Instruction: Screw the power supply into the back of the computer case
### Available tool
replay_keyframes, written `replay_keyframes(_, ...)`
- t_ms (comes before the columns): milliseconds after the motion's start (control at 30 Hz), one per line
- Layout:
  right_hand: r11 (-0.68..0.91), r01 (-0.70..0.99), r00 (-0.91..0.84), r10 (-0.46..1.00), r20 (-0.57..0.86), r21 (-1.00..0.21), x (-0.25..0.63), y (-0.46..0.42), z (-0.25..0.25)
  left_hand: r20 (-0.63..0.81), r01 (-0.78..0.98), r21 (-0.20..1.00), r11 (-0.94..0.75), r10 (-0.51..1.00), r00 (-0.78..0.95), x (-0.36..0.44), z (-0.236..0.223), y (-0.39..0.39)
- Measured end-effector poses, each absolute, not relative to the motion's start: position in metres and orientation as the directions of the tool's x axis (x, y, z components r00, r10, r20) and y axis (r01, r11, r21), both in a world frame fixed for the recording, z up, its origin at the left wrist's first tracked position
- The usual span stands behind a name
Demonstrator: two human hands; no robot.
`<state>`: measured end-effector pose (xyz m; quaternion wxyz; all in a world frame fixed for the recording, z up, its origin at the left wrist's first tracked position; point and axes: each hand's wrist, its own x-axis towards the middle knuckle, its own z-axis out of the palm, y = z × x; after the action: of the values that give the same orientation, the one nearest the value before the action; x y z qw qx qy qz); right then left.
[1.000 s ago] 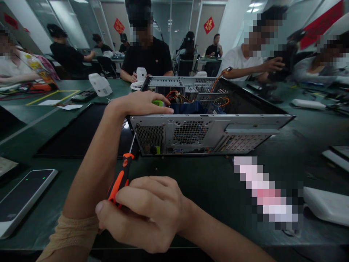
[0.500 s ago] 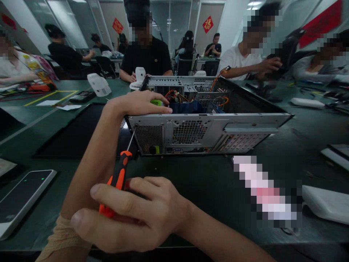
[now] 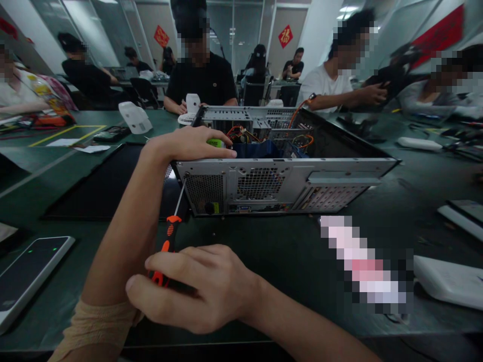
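An open computer case (image 3: 298,173) lies on its side on the dark green table, its metal back panel toward me. My right hand (image 3: 204,286) is closed around the orange and black handle of a screwdriver (image 3: 171,226). The shaft slants up, and its tip meets a screw spot at the panel's upper left corner. Over the case's top left edge rests my left hand (image 3: 199,140), fingers stretched across a power supply with a green label (image 3: 215,143). Coloured wires (image 3: 241,134) show inside the case.
A black side panel (image 3: 94,186) lies left of the case. White phone-like devices (image 3: 35,271) are at the left and right (image 3: 445,276), with a blurred-out object (image 3: 366,266) in front of the case. Co-workers sit across the table, one in a black shirt (image 3: 199,80).
My right hand has shifted slightly right, its fingers drawn in more around the screwdriver handle. The screwdriver tip stays at the same corner. My left hand keeps its place on the case.
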<state>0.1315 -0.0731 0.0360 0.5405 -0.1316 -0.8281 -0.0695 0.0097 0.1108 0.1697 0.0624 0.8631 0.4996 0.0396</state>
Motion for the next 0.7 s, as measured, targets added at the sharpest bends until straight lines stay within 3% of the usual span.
replay_keyframes(167,0.963,0.269,-0.455,0.132,0.881,-0.005,0.135,-0.073,0.032,-0.004,0.858,0.139,-0.494,0.866,0.500,0.010,0.170,0.112)
replay_keyframes(333,0.964,0.264,-0.389,0.124,0.913,-0.019,0.134,-0.072,0.031,-0.006,0.856,0.134,-0.499,0.864,0.504,0.010,0.171,0.111)
replay_keyframes(533,0.934,0.351,-0.336,0.056,0.940,0.070,0.131,-0.073,0.042,-0.003,0.859,0.126,-0.497,0.865,0.501,0.010,0.170,0.111)
replay_keyframes(700,0.934,0.356,-0.452,0.132,0.882,0.042,0.134,-0.078,0.032,-0.002,0.856,0.131,-0.500,0.864,0.504,0.010,0.170,0.111)
